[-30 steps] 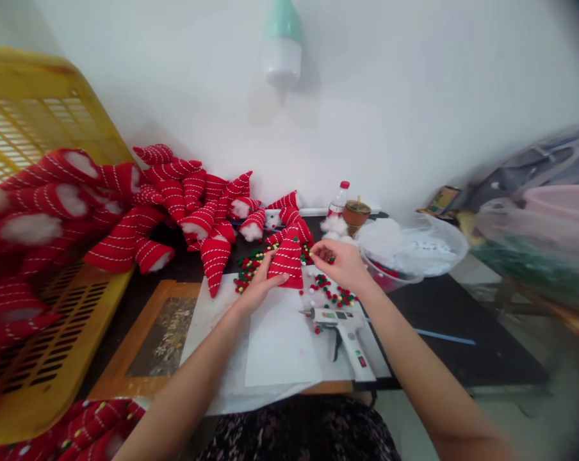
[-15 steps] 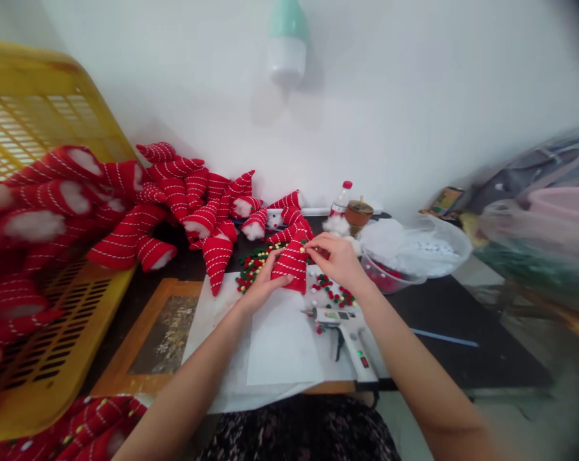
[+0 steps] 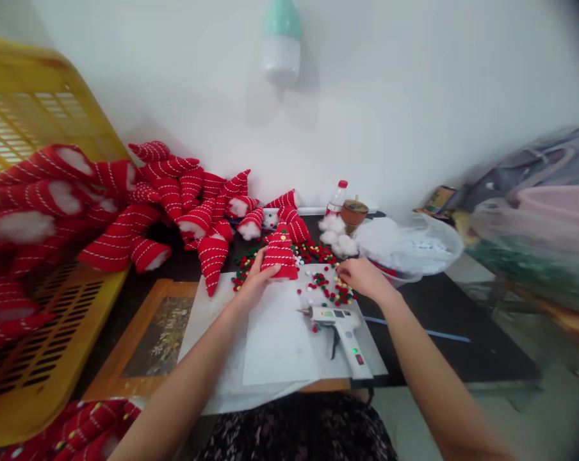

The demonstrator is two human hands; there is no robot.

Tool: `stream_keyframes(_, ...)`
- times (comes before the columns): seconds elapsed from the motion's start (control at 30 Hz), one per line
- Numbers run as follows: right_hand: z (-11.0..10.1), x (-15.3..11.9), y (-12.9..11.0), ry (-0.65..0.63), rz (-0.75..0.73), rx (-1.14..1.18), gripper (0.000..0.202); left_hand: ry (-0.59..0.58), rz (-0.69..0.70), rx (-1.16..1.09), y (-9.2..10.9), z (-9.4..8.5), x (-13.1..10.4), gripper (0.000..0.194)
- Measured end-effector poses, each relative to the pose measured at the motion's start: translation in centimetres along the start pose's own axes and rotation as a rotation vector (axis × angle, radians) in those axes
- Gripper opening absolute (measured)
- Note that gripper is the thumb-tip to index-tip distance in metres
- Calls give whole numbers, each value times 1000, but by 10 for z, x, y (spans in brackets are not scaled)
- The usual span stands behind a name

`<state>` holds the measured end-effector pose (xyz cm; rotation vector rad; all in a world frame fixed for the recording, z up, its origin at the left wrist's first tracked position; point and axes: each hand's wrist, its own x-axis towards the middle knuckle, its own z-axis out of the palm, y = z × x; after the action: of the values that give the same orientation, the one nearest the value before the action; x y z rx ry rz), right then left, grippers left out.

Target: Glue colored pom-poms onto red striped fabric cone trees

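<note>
My left hand [image 3: 259, 280] grips a red cone hat [image 3: 280, 257] with white stitched stripes by its left side; small pompoms sit near its tip. To the right, my right hand [image 3: 364, 275] has its fingers pinched at scattered red, green, yellow and white pompoms [image 3: 320, 280]; whatever is between the fingertips is too small to make out. A white glue gun [image 3: 340, 320] lies on white paper [image 3: 280, 339], its nozzle pointing left. More pompoms lie behind the hat.
A yellow basket [image 3: 90, 320] at the left holds striped red cones, with more piled beside it [image 3: 212, 256]. Cotton balls [image 3: 340, 237], a bottle [image 3: 336, 198], a brown cup [image 3: 354, 214] and a plastic-covered bowl [image 3: 405, 246] stand behind. A blue strip [image 3: 446, 335] lies right.
My right hand has left the hat's tip and moved right and down to the pompoms. My left hand still holds the hat, now slightly further left. The view has shifted a little.
</note>
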<state>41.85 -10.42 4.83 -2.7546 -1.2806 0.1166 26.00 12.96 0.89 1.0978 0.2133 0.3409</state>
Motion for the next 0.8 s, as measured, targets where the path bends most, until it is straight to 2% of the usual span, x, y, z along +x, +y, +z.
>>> stream_keyframes(0.13,14,3,-3,-36,1,-40,19,0,-3,11,0,-1,0,75)
stream_keyframes(0.27,23,7,-3,-36,14,-47,23,-14,6,2,-2,-4,2,74)
stream_keyframes(0.43,19,7,-4,0,-21,40,22,-10,-8,-19,-3,-5,3,76)
stream_keyframes(0.5,13,6,-9,80,-68,201,17,-8,-14,-20,-2,-5,2,78)
stream_keyframes(0.67,-4,5,-39,378,-225,873,13,-30,-11,-27,0,-2,-1,80)
stream_keyframes(0.8,-12,7,-64,448,-261,1051,20,-62,-9,-56,2,-3,-3,82)
